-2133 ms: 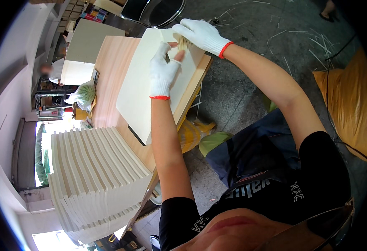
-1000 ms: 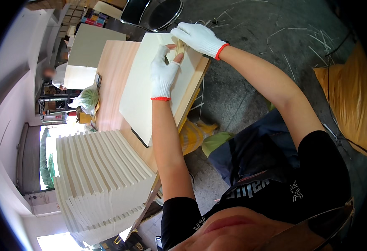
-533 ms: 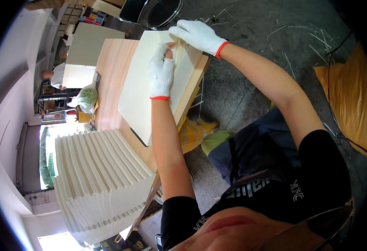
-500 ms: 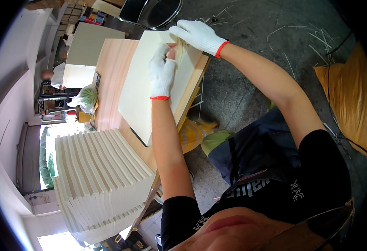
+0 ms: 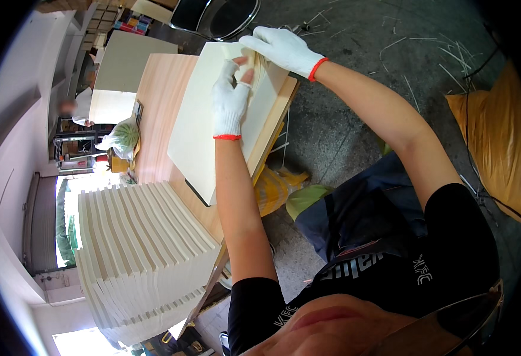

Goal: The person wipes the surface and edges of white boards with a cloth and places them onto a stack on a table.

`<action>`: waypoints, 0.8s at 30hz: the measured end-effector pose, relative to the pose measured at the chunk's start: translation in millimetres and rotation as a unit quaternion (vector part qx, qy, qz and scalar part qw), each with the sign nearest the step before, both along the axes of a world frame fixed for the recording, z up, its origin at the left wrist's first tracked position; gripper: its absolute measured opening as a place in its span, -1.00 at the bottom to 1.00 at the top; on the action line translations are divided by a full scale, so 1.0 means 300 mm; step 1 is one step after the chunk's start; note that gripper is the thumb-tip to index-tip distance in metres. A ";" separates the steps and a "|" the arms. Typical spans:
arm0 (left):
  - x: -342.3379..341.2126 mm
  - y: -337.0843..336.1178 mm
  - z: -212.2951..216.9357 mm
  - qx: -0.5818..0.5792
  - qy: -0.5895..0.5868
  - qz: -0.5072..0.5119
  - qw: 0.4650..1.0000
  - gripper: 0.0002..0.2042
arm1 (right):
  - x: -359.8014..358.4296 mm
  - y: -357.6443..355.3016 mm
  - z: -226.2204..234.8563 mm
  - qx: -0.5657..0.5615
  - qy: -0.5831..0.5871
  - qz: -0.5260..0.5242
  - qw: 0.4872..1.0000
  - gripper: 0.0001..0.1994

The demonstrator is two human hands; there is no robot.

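1. The left hand [image 5: 229,104], in a white knit glove with a red cuff and bare tips at thumb and forefinger, was partly open over the far part of a thick pile of smooth white sheets [image 5: 194,136]; thumb and forefinger stood apart beside the bent sheet edges, and whether they pinched any could not be told
2. The right hand [image 5: 287,53], in a matching glove, was curled at the pile's far right corner, holding bent-up sheets there; its undermost fingers were hidden
3. The pile lay at the right side of a pinkish wood-grain table [image 5: 162,101], with a thin black edge [image 5: 197,192] showing beneath its near left side
4. Near left of the pile stood a tall stack of cream-white sheets in staggered layers [image 5: 141,237]
5. Farther left sat a round green striped object in a white plastic bag [image 5: 125,137]
6. At the far side stood a black chair with a shiny metal frame [image 5: 230,18]; at the right lay a large orange-yellow sack [image 5: 492,142]
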State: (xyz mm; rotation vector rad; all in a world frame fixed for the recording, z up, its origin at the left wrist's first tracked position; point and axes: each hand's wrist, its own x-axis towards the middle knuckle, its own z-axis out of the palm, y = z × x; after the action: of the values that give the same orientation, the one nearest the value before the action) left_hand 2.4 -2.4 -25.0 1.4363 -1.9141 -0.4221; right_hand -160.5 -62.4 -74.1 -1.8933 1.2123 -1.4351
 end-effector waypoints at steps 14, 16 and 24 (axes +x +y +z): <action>0.000 0.012 0.016 0.069 -0.037 0.026 0.997 -0.71 | 0.011 -0.010 -0.004 0.029 -0.006 -0.014 0.999 -0.54; -0.011 0.015 0.021 0.073 -0.018 0.020 0.997 -0.71 | 0.008 -0.012 -0.009 0.026 -0.007 -0.017 1.000 -0.54; -0.003 0.010 -0.006 -0.025 0.022 0.000 0.999 -0.79 | -0.005 0.023 0.030 0.097 0.010 0.017 0.995 -0.50</action>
State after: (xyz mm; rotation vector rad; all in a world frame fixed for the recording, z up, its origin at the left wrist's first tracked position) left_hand 1.7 0.6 -26.7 1.3850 -1.8763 -0.4002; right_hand -162.0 -55.4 -65.0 -1.7913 1.2726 -1.2355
